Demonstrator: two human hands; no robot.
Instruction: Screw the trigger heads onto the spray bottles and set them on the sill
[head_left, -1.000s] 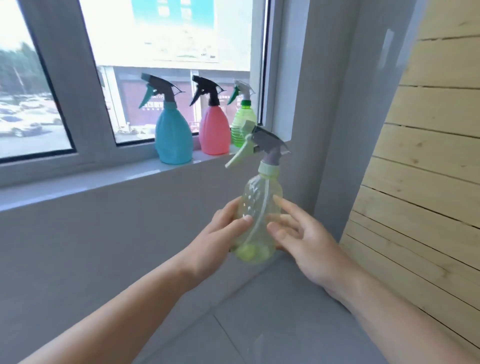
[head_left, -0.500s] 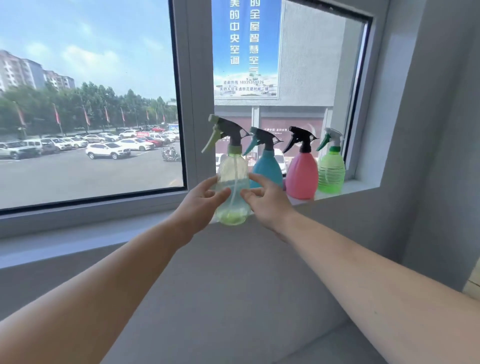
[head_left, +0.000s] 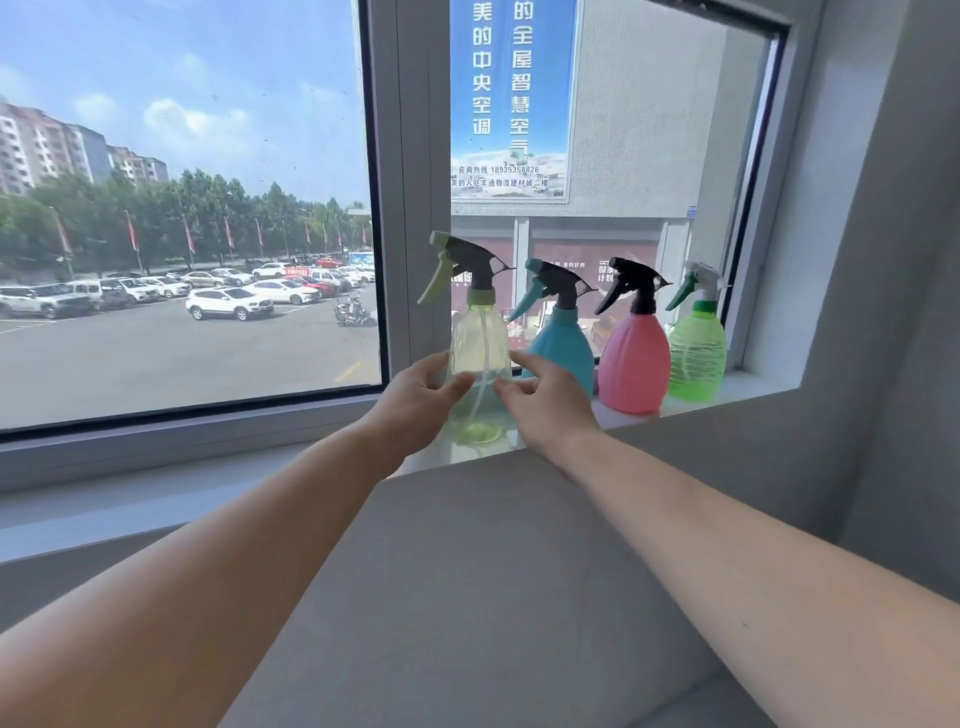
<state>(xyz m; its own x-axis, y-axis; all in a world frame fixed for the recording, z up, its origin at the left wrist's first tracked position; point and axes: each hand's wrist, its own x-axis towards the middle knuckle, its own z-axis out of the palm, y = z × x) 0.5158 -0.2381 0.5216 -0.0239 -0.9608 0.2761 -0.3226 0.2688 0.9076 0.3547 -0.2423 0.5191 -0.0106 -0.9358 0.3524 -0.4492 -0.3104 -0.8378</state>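
The clear bottle (head_left: 478, 358), its trigger head (head_left: 465, 265) already screwed on, has come up from down by the corner wall a second ago, through a carry in front of the glass, and now stands with its green-tinted base at the sill (head_left: 737, 387), at the left end of the row; whether the base is fully seated I cannot quite tell, since the fingers hide part of it. The left hand (head_left: 415, 400) and right hand (head_left: 545, 402) flank its lower body, each grip narrow, fingertips touching the plastic rather than wrapping it, which reads as a release about to happen. Just beside it to the right stand the blue bottle (head_left: 563, 348), pink bottle (head_left: 634, 364) and green bottle (head_left: 696, 353), all capped, so the placing looks nearly finished. The bottles show no label. Outside, a blue banner (head_left: 511, 98) carries Chinese characters and the number 18935358826.
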